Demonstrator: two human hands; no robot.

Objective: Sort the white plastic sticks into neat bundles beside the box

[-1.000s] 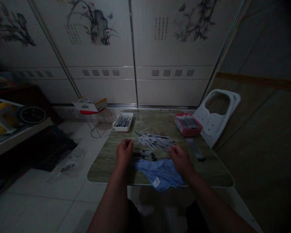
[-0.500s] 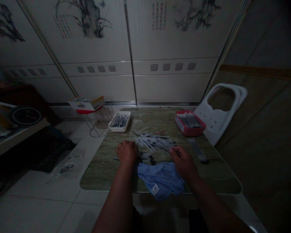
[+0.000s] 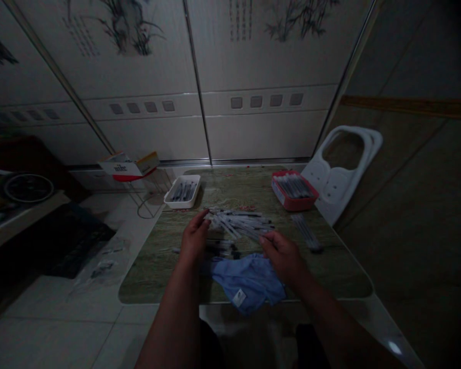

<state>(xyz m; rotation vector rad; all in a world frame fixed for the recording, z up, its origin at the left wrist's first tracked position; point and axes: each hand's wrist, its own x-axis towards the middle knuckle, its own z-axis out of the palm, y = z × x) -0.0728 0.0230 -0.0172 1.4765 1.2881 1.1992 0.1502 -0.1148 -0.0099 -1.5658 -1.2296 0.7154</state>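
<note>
A loose pile of clear pens (image 3: pixel 240 221) with dark tips lies mid-table. My left hand (image 3: pixel 195 237) is at the pile's left end, thumb and forefinger near a pen tip; whether they grip it is too dark to tell. At the pile's right end, my right hand (image 3: pixel 278 248) has its fingers pinched on a pen. Several darker pens (image 3: pixel 223 248) lie between my hands, nearer to me. A crumpled blue cloth (image 3: pixel 249 279) with a white label hangs slightly over the front edge.
A white tray of pens (image 3: pixel 183 191) stands at the back left of the table (image 3: pixel 153 279), a red box of pens (image 3: pixel 294 190) at the back right. A small pen bundle (image 3: pixel 307 233) lies below the box. White folding chairs (image 3: pixel 336 174) lean beyond.
My left hand has moved up from the darker pens to the pile's left end, its thumb and forefinger now apart from the other fingers. My right hand stays at the right end. The view has shifted slightly.
</note>
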